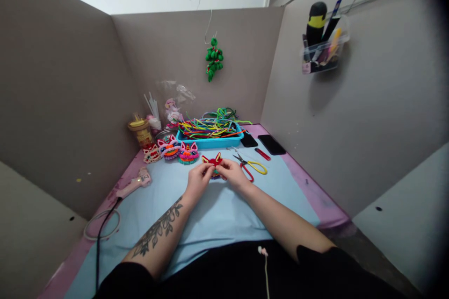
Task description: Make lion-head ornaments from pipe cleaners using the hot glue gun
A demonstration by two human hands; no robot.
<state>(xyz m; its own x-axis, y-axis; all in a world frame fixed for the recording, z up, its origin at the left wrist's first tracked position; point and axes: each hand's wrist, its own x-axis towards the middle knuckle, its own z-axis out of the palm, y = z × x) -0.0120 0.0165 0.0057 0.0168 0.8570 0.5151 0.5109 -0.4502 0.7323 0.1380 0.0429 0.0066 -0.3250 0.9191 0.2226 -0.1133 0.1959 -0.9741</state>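
Note:
My left hand [199,178] and my right hand [234,174] meet over the light blue mat [217,215]. Both pinch a small red pipe-cleaner figure with yellow-edged ears [212,161], fingers closed on its sides. Its lower part is hidden behind my fingers. Just to the right lie scissors with one yellow and one red handle [251,166]. To the left stand three finished colourful lion-head figures [171,149] in a row.
A blue tray of several coloured pipe cleaners [210,131] sits at the back. Two dark phones [271,144] and a red lighter [262,153] lie right of it. A pink glue gun [135,184] with its cord rests left. Grey partition walls enclose the desk; a green ornament [213,60] hangs behind.

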